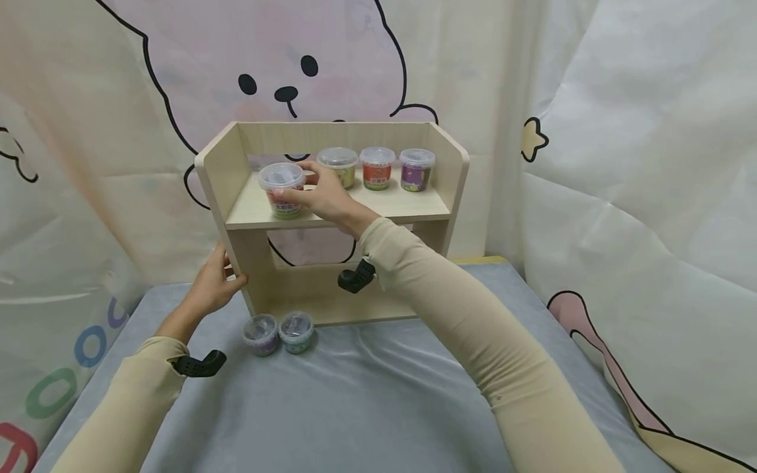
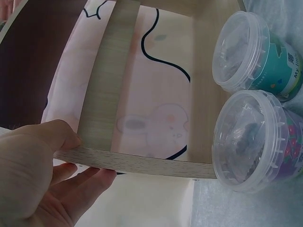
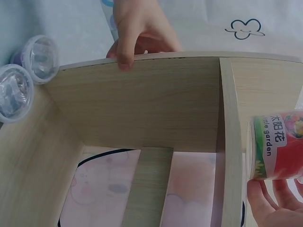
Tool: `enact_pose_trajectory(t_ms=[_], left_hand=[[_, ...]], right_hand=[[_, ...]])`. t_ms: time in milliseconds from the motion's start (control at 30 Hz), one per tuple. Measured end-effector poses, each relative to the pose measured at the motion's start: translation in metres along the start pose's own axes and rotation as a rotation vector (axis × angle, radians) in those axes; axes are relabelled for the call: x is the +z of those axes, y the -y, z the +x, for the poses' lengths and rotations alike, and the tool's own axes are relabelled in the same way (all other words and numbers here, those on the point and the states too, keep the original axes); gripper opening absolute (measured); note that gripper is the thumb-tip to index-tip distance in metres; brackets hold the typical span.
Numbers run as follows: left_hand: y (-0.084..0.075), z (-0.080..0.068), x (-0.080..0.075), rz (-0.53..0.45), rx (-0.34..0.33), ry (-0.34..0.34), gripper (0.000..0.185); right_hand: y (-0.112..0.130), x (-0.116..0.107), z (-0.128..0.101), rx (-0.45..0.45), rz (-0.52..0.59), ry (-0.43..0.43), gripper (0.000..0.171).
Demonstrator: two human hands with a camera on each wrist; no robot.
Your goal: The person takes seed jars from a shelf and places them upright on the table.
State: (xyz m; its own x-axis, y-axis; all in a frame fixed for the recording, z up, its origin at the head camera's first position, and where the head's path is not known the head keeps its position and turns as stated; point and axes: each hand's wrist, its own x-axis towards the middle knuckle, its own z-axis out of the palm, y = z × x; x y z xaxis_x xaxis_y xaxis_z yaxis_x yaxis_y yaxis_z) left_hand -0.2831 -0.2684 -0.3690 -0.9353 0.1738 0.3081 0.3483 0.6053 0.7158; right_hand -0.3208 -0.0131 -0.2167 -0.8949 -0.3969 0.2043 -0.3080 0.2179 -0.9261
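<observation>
My right hand (image 1: 332, 197) grips a small clear-lidded tub (image 1: 282, 190), thumb and fingers round its side. Its label is red and green, with "little garden" readable on the label (image 3: 277, 146) in the right wrist view. The tub is upright at the left end of the upper board of a pale wooden shelf (image 1: 337, 222), close to the front edge. My left hand (image 1: 213, 282) holds the shelf's left side panel, the thumb (image 2: 64, 135) on the inner face and the fingers outside. To the right of my right hand stand a yellow-green tub (image 1: 338, 164), a red tub (image 1: 377, 169) and a purple tub (image 1: 416, 171).
Before the shelf's lower left corner, a purple-labelled tub (image 1: 261, 335) and a teal-labelled tub (image 1: 297, 332) stand side by side on the blue-grey cloth (image 1: 355, 407). Behind the shelf hangs a curtain (image 1: 473, 79) printed with a cartoon bear.
</observation>
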Motion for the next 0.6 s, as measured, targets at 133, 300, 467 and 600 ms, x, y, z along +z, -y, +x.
enact_pose_trajectory(t_ms=[133, 300, 467, 600], left_hand=[[0.0, -0.001, 0.001, -0.005, -0.013, 0.01, 0.097], [-0.001, -0.001, 0.001, -0.011, -0.019, 0.009, 0.097], [-0.002, -0.001, 0.001, 0.002, -0.028, 0.007, 0.095], [-0.001, -0.001, 0.001, 0.008, -0.025, 0.005, 0.095]], right_hand=[[-0.001, -0.006, -0.004, 0.015, -0.009, 0.01, 0.068], [-0.004, -0.017, -0.008, 0.03, -0.016, 0.004, 0.074], [-0.005, -0.027, -0.015, 0.027, -0.045, 0.009, 0.077], [-0.005, -0.032, -0.022, -0.003, -0.04, 0.034, 0.076]])
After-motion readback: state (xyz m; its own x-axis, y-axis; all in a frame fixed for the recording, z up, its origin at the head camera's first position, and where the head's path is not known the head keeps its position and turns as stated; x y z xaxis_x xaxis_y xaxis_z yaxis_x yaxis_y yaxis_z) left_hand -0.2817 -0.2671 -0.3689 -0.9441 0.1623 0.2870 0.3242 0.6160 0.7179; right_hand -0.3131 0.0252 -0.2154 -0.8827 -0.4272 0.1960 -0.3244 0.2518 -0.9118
